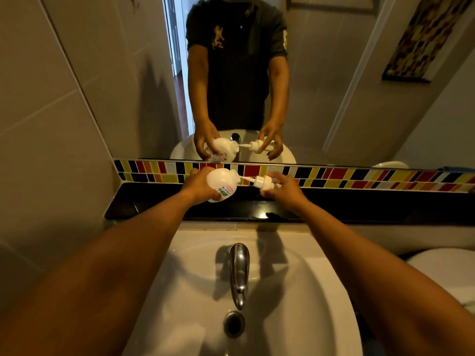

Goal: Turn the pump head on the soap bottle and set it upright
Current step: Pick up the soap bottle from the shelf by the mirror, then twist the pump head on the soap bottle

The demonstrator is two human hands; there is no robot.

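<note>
The left hand (199, 185) is wrapping its grip closed around the body of the white soap bottle (222, 185), holding it tipped on its side in the air above the back edge of the black counter (144, 204), just in front of the strip of coloured tiles (359, 177). The right hand (282, 187) is pinching its fingers shut on the pump head (264, 182), which is sitting apart from the bottle's neck, with the thin dip tube (245, 178) showing bare between the two. The mirror (321, 98) above the tiles is showing the same arrangement from the far side: bottle in one hand, pump in the other, tube bridging the gap. Below the hands, the white sink (295, 291) and its chrome tap (239, 268) are sitting unused.

By the look of it, the task is only partly along. The pump head is being handled, as the job asks, but it appears to be out of the neck rather than seated, so it would probably need to go back in and be turned tight. The bottle is lying sideways in the hand, not resting on anything, so setting it upright on the counter is a step not yet done.
</note>
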